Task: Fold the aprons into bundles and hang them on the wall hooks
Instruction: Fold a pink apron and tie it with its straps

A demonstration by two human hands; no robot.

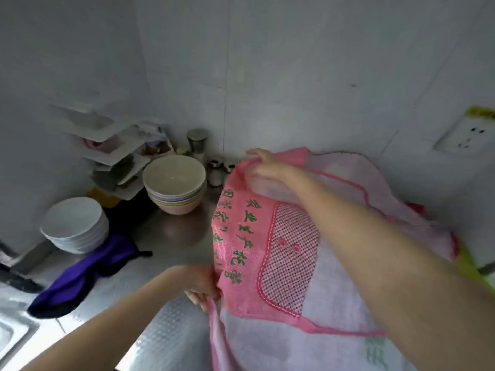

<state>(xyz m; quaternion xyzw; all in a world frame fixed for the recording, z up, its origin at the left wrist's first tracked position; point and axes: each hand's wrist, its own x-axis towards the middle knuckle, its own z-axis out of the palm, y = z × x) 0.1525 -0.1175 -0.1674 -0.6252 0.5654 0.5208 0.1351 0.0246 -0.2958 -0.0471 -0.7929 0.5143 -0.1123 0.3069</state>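
A pink apron [270, 253] with green lettering, a dotted pocket and pale inner panels lies spread over the right part of the steel counter [176, 236]. My left hand [201, 285] grips its near left edge. My right hand [263, 164] pinches its far top corner near the wall. A purple apron [80, 279] lies crumpled on the counter at the left. No wall hook is in view.
A stack of coloured bowls [175, 183] and a stack of white bowls [76, 223] stand on the counter. Square plates [107, 145] lean in the corner beside metal jars [198, 141]. A sink edge [13, 330] is at lower left. A wall socket [466, 137] is at the right.
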